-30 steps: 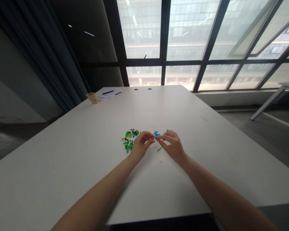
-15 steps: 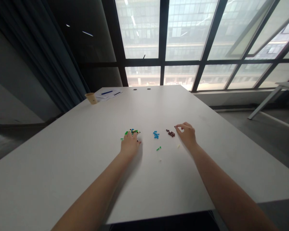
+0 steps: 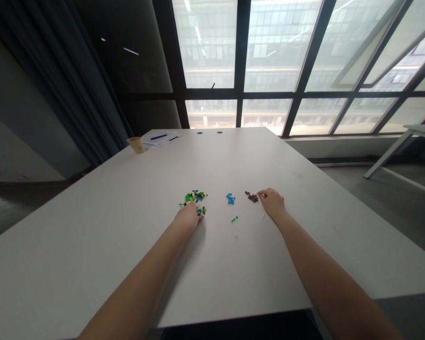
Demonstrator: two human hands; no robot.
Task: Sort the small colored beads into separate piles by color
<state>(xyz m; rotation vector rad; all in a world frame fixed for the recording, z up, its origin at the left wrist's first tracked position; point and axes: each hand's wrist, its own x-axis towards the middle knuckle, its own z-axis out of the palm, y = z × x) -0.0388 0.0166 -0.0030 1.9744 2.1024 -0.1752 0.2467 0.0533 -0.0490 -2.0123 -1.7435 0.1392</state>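
My left hand rests on the white table with its fingertips at a small cluster of plastic bricks, just below a larger pile of mixed green, blue and black bricks. My right hand lies farther right, its curled fingers reaching toward a small heap of dark red bricks. Between the hands are a group of blue bricks and one green brick. Anything inside my right fingers is hidden.
A pale paper cup and papers with a blue pen lie at the table's far left corner. Tall windows fill the background, a dark curtain hangs left, and another table stands right.
My left hand has drawn back slightly toward me, uncovering the mixed pile and a small cluster. My right hand has also moved slightly toward me, staying beside the dark red bricks.
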